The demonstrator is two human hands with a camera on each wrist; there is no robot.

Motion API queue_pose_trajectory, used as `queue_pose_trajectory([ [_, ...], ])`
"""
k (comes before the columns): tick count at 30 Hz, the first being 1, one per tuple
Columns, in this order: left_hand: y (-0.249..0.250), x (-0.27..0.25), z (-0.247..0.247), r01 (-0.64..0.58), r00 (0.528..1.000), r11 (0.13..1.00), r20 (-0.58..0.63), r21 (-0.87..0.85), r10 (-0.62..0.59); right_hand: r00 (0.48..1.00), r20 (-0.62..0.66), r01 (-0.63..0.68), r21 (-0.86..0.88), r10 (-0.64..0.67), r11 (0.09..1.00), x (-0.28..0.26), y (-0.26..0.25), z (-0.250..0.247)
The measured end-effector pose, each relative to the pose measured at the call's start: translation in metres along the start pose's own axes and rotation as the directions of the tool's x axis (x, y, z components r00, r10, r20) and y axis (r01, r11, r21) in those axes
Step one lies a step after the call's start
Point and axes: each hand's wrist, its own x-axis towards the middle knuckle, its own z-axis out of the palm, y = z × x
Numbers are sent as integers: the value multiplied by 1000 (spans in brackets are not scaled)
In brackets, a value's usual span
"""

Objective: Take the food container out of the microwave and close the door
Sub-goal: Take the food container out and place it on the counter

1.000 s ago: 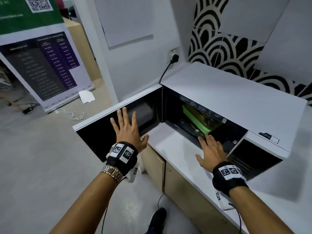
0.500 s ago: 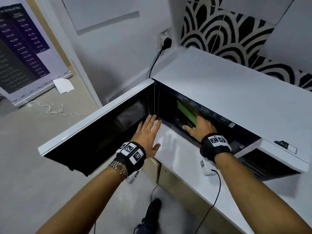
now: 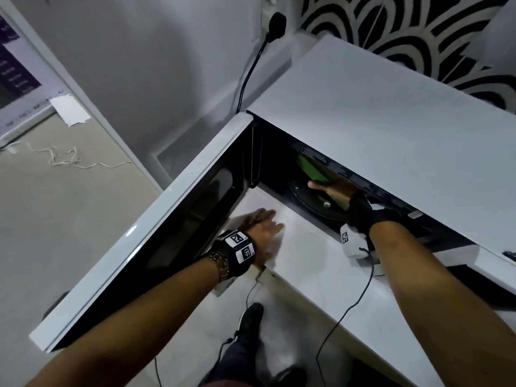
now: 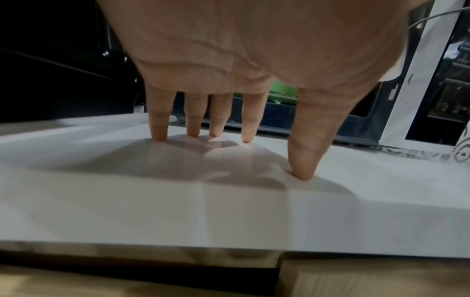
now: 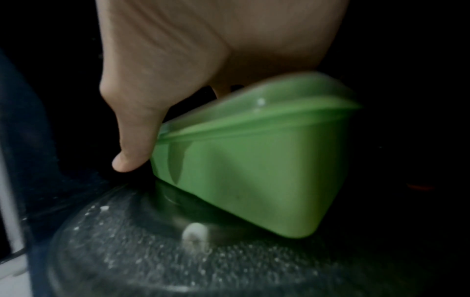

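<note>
The white microwave (image 3: 391, 141) stands with its door (image 3: 145, 233) swung wide to the left. Inside, a green lidded food container (image 3: 311, 170) (image 5: 244, 160) sits tilted on the glass turntable (image 5: 152, 251). My right hand (image 3: 326, 188) reaches into the cavity and grips the container. Its thumb (image 5: 137, 140) presses the left side, and the fingers lie over the lid, mostly hidden. My left hand (image 3: 265, 223) rests on the white countertop (image 4: 229, 211) in front of the microwave, straight fingertips (image 4: 160, 136) touching it. The green container (image 4: 283, 90) shows behind those fingers.
The open door blocks the space left of the counter. A black plug and cord (image 3: 275, 22) run down the wall behind the microwave. A wooden cabinet (image 4: 356, 277) sits under the countertop. My shoe (image 3: 251, 317) is on the floor below. A banner (image 3: 16, 79) stands far left.
My right hand has gone deeper into the microwave and taken hold of the green container, which now tilts. My left hand has dropped from beside the door onto the countertop.
</note>
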Motion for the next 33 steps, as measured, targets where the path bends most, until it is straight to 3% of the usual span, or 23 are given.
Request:
queue_pose_trajectory([
  [3, -2, 3, 6, 18, 999, 999, 51, -49, -16, 998, 42, -43, -7, 43, 999, -7, -7, -3],
  [6, -2, 4, 8, 14, 995, 998, 95, -67, -8, 999, -21, -33, -156, 30, 987, 3, -7, -4],
  [12, -1, 9, 12, 11, 991, 996, 133, -87, 1, 999, -28, -27, -231, 21, 973, 7, -2, -3],
  [18, -5, 8, 20, -17, 997, 993, 67, -120, 25, 997, -78, -53, -324, 29, 945, -16, 4, 7],
  [21, -7, 6, 21, -19, 999, 983, 36, -181, 26, 946, -198, 95, -584, -255, 806, -46, 12, 13],
  [23, -12, 5, 18, -12, 999, 964, 41, -265, 24, 867, -196, 164, -756, -458, 634, -62, 25, 22],
  [24, -14, 3, 14, -14, 999, 940, 25, -341, 24, 843, -196, 144, -815, -501, 561, -68, 32, 28],
  [26, -18, -2, 2, -7, 998, 863, -55, -505, -24, 811, -218, 92, -869, -543, 486, -75, 46, 38],
  [28, -19, -6, -7, 51, 970, 770, -152, -636, -190, 806, -198, 104, -881, -558, 462, -82, 59, 45],
  [30, -22, -4, -7, 47, 920, 539, -173, -841, -351, 811, -183, 108, -886, -555, 450, -90, 72, 52],
  [32, -27, 1, 2, -39, 890, 202, -126, -979, -439, 822, -186, 109, -877, -539, 468, -97, 83, 61],
  [33, -29, 3, 6, -41, 886, 143, -102, -989, -452, 823, -189, 114, -869, -535, 482, -100, 88, 66],
])
